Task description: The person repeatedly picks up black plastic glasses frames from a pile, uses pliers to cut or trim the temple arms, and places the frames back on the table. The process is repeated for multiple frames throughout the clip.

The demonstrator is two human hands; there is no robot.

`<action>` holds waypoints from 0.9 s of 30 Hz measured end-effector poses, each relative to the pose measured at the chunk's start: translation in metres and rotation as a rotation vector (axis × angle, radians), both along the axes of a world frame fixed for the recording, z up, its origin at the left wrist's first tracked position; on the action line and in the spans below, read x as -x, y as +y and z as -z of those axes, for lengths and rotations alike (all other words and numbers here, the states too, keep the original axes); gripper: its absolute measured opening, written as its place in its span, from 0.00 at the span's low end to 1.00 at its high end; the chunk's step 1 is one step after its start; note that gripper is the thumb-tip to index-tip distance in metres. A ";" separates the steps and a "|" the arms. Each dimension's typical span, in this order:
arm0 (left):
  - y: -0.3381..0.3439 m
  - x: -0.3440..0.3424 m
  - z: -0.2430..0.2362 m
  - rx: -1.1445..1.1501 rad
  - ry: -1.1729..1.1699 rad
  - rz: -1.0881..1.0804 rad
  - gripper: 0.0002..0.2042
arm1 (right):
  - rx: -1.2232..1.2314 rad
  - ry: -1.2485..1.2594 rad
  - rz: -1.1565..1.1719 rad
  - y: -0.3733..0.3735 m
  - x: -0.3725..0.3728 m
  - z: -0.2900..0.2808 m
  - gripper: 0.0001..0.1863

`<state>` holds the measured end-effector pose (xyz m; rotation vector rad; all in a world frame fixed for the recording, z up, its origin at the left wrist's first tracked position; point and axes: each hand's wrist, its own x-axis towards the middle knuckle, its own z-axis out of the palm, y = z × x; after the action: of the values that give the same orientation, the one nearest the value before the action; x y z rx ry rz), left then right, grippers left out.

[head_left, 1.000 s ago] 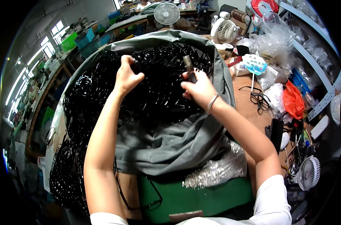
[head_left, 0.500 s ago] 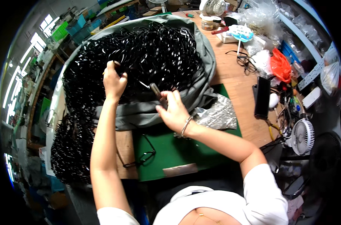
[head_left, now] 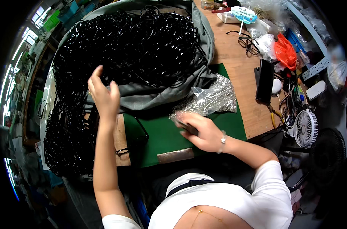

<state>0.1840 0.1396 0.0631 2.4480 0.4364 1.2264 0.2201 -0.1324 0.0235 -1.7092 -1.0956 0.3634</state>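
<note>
My left hand point(head_left: 104, 93) is raised over the near left side of a big heap of glossy black thin frames point(head_left: 131, 45), which look like eyeglass frames. Its fingers are apart and I see nothing between them. In my right hand point(head_left: 204, 131) is a dark-handled screwdriver point(head_left: 189, 129), blurred by motion. That hand is above the green mat point(head_left: 219, 128), at the near edge of a clear plastic bag point(head_left: 219, 95) with many tiny silvery parts. Part of a black frame point(head_left: 143, 129) lies on the mat, right of my left forearm.
Grey cloth point(head_left: 154, 95) surrounds the heap on the wooden table point(head_left: 234, 65). A flat metallic strip point(head_left: 175, 155) is at the mat's front edge. To the right are glasses point(head_left: 248, 45), a black phone-like case point(head_left: 264, 81), pliers point(head_left: 274, 114), a red bag point(head_left: 285, 51) and a white fan point(head_left: 306, 128).
My right hand has moved from the heap down and right to the bag, with the screwdriver. The left hand has lowered leftward and its fingers have spread. The view has shifted.
</note>
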 end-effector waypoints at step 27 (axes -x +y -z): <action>-0.086 -0.019 0.001 -0.126 -0.101 0.597 0.04 | 0.403 -0.009 -0.160 -0.036 0.021 0.030 0.14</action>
<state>0.2026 0.0533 0.0625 2.3392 -0.3898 1.1211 0.1995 -0.1689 -0.0066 -1.9765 -1.2299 0.7173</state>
